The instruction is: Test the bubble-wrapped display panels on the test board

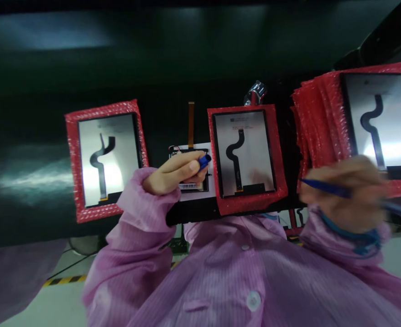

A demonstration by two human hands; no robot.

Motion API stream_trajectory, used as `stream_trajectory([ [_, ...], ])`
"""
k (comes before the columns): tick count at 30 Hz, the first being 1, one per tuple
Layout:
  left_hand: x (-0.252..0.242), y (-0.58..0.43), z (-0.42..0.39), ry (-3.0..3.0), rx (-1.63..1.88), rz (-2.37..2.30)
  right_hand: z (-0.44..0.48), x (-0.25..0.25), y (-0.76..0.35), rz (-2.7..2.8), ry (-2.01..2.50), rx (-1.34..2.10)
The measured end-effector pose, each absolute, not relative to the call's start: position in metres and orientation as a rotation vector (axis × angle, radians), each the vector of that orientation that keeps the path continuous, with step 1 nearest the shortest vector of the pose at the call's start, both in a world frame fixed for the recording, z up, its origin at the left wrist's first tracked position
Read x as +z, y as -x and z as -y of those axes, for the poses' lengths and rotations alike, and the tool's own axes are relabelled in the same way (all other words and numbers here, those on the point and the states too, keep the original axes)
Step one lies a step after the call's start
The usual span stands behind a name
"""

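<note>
No brand can be read here. The middle panel (pixel 246 172) bears small print near its far edge, but it is too small to read. A label with a barcode (pixel 190 186) shows partly below the left hand (pixel 180 171), on the small board assembly (pixel 204 182); its text is also not readable.

The blue pen (pixel 326 186) is in the right hand (pixel 345 193), whose grip is closed around it, though this hand is blurred. The pen's tip points left, and its long axis runs almost left to right, the right end a little nearer. The left hand's grip pinches the blue cap (pixel 204 162), with its dark opening toward the right.

The middle panel lies between the two hands on red bubble wrap (pixel 241 207), upon the dark tabletop (pixel 33 209). Similar panels lie at the left (pixel 123 159) and at the right (pixel 394 118).
</note>
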State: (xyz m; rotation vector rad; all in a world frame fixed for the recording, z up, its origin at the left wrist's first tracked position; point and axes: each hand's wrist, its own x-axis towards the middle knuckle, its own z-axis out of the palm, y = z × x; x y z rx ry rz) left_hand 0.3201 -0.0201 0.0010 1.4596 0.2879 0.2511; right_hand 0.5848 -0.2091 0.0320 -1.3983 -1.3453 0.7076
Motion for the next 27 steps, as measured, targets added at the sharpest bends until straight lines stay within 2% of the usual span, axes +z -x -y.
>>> stream_trajectory([
  [5, -0.002, -0.332, 0.022, -1.608, 0.381, -0.325, 0.194, -0.006, -0.552, 1.328, 1.514, 0.824],
  [10, -0.006, -0.333, 0.021, -1.67, 0.516, -0.362, 0.191, -0.045, -0.535, 1.091, 1.688, 0.685],
  [14, -0.007, -0.333, 0.023, -1.755, 0.488, -0.39, 0.191, -0.046, -0.534, 1.208, 1.751, 0.554],
  [27, -0.018, -0.332, 0.024, -1.81, 0.368, -0.491, 0.191, -0.045, -0.53, 1.239, 1.702, 0.524],
])
